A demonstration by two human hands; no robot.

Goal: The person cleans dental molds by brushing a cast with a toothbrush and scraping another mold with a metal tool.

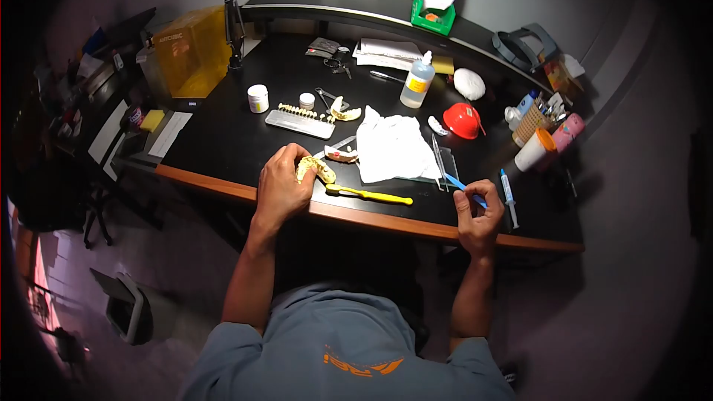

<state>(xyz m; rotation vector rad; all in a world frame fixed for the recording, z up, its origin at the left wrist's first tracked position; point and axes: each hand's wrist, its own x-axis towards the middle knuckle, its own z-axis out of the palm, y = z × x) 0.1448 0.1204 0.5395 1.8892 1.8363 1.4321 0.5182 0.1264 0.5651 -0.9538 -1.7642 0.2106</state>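
Observation:
My left hand (284,184) is closed on a yellowish dental cast (316,170) at the table's front edge. Pinched in my right hand (479,212) is a blue-handled tool (462,186), at the right end of a white cloth (395,147). A yellow toothbrush (369,194) lies between my hands, close to the edge. Just beyond the held cast lies another cast piece with a red mark (341,154), and behind that a third cast (345,110). A blue and white syringe (509,198) rests to the right of my right hand.
Farther back stand a clear bottle (418,82), a white jar (258,99) and a tooth shade guide (301,122). A red bowl (464,120) sits right of the cloth. An orange-lidded cup (535,151) is at the right, near a brush holder. The table's wooden front edge (386,222) runs below my hands.

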